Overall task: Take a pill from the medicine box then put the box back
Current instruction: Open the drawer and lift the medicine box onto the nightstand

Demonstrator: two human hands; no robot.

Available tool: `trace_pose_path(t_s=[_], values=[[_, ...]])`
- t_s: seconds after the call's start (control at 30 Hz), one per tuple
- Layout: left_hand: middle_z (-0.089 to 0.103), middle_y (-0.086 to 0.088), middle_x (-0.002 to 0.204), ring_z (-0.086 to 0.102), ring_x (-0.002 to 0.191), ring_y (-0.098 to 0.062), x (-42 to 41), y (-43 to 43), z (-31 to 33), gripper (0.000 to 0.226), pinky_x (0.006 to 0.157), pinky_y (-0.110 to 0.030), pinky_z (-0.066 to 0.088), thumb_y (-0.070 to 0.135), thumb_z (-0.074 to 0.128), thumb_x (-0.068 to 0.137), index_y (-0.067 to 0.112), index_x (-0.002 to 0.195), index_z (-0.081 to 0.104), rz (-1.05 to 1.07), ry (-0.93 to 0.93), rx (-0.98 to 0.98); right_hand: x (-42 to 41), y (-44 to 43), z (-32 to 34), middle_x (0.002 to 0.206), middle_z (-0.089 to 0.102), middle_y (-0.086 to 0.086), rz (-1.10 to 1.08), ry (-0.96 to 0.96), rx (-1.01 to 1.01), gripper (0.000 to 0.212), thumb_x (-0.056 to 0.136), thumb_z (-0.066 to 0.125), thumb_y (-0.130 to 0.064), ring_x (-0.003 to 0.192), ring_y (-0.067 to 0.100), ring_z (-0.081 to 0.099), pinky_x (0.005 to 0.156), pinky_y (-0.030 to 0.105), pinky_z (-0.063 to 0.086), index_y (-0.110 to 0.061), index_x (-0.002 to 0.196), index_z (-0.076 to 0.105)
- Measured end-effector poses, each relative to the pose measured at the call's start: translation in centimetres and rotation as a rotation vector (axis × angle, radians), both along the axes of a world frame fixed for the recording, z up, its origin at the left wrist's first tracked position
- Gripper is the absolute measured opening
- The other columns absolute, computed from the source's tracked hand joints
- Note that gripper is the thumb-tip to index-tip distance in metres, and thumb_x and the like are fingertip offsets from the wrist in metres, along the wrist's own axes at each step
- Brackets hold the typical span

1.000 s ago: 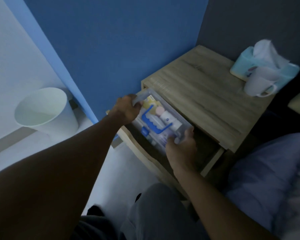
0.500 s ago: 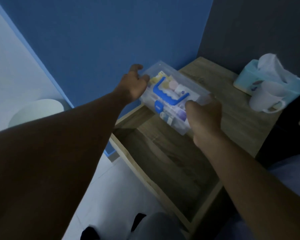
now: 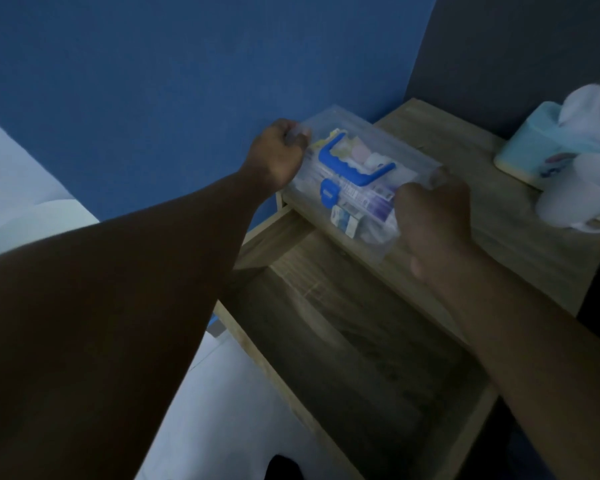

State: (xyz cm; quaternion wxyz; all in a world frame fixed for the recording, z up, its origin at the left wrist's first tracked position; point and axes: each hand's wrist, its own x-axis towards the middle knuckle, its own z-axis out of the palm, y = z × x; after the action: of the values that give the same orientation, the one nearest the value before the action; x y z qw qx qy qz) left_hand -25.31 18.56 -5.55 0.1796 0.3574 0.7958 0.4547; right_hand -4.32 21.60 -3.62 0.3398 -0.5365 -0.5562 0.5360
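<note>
The medicine box [image 3: 355, 174] is a clear plastic case with a blue handle and a blue latch, and packets and tubes show through its lid. It sits at the front left edge of the wooden nightstand top [image 3: 499, 216], lid shut. My left hand [image 3: 278, 157] grips its far left end. My right hand [image 3: 433, 216] holds its near right end. The pills inside cannot be told apart in the dim light.
The open wooden drawer [image 3: 354, 348] below the box holds nothing visible. A light blue tissue box [image 3: 530, 150] and a white mug [image 3: 575, 199] stand at the right of the nightstand. A white bin [image 3: 35, 220] sits on the floor at left. The blue wall is close behind.
Both hands lifted the medicine box out of the drawer and brought it up onto the nightstand's front edge. The drawer now shows bare wood.
</note>
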Motion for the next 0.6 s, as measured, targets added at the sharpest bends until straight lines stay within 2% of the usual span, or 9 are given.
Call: trace_pose_path(t_s=[0.13,0.27,0.3,0.37,0.4,0.43,0.47,0.57,0.6], values=[[0.066,-0.008,0.123,0.062,0.116,-0.023,0.1,-0.3,-0.4,0.044,0.103,-0.044,0.048,0.044,0.052,0.095,0.013,0.126,0.059,-0.037,-0.052,0.063,-0.1,0.5,-0.5,0.153,0.04,0.013,0.061,-0.113,0.066,0.074,0.085,0.049,-0.01,0.13,0.026,0.053,0.103,0.042,0.051,-0.011,0.155,0.023],[0.062,-0.005,0.128,0.062,0.117,-0.02,0.2,-0.7,-1.3,0.053,0.102,-0.043,0.049,0.045,0.059,0.091,0.014,0.133,0.051,-0.051,-0.165,0.106,0.4,0.6,-1.4,0.155,0.036,0.012,0.085,-0.193,0.142,0.071,0.096,0.046,-0.019,0.128,0.025,0.053,0.1,0.042,0.053,-0.019,0.158,0.009],[0.06,-0.005,0.13,0.061,0.117,-0.019,0.4,-0.6,-1.5,0.055,0.103,-0.041,0.049,0.044,0.061,0.09,0.014,0.134,0.048,-0.022,-0.16,0.118,0.5,0.6,-1.6,0.156,0.034,0.012,0.102,-0.207,0.167,0.071,0.098,0.044,-0.021,0.127,0.025,0.054,0.096,0.039,0.054,-0.021,0.158,0.007],[0.057,-0.009,0.131,0.059,0.117,-0.02,1.0,-0.2,-1.6,0.055,0.103,-0.039,0.048,0.041,0.065,0.088,0.012,0.131,0.048,0.078,-0.13,0.165,0.6,0.5,-2.1,0.16,0.028,0.013,0.134,-0.259,0.224,0.067,0.102,0.04,-0.026,0.126,0.022,0.055,0.08,0.019,0.052,-0.023,0.158,0.003],[0.056,-0.011,0.131,0.058,0.117,-0.022,1.3,0.1,-1.5,0.053,0.103,-0.04,0.047,0.038,0.066,0.088,0.009,0.129,0.05,0.127,-0.115,0.183,0.6,0.4,-2.2,0.162,0.024,0.012,0.146,-0.293,0.247,0.065,0.104,0.037,-0.027,0.129,0.021,0.053,0.072,0.01,0.045,-0.023,0.158,0.002],[0.055,-0.013,0.131,0.057,0.119,-0.024,1.8,0.3,-1.2,0.053,0.104,-0.039,0.046,0.036,0.067,0.088,0.007,0.129,0.051,0.162,-0.108,0.188,0.6,0.3,-2.2,0.164,0.018,0.012,0.154,-0.322,0.262,0.063,0.105,0.035,-0.029,0.133,0.021,0.048,0.071,0.004,0.037,-0.023,0.158,0.001],[0.053,-0.014,0.134,0.055,0.122,-0.024,2.2,0.4,-0.9,0.054,0.106,-0.038,0.044,0.035,0.066,0.089,0.006,0.132,0.05,0.182,-0.105,0.175,0.7,0.3,-2.2,0.165,0.013,0.012,0.163,-0.348,0.269,0.062,0.105,0.034,-0.029,0.137,0.022,0.043,0.075,0.004,0.032,-0.023,0.158,0.0],[0.044,-0.015,0.147,0.043,0.137,-0.025,3.1,0.0,0.0,0.064,0.115,-0.036,0.033,0.038,0.058,0.094,0.007,0.146,0.038,0.162,-0.071,0.061,1.0,0.2,-1.6,0.166,0.003,0.014,0.208,-0.414,0.268,0.062,0.106,0.031,-0.031,0.141,0.025,0.039,0.083,0.016,0.031,-0.022,0.158,-0.001],[0.04,-0.015,0.152,0.038,0.141,-0.025,3.3,-0.3,0.2,0.067,0.118,-0.034,0.029,0.039,0.056,0.095,0.007,0.149,0.033,0.155,-0.053,0.019,1.1,0.3,-1.4,0.166,0.002,0.013,0.232,-0.424,0.264,0.062,0.106,0.031,-0.032,0.139,0.025,0.041,0.082,0.014,0.031,-0.023,0.158,-0.002]])
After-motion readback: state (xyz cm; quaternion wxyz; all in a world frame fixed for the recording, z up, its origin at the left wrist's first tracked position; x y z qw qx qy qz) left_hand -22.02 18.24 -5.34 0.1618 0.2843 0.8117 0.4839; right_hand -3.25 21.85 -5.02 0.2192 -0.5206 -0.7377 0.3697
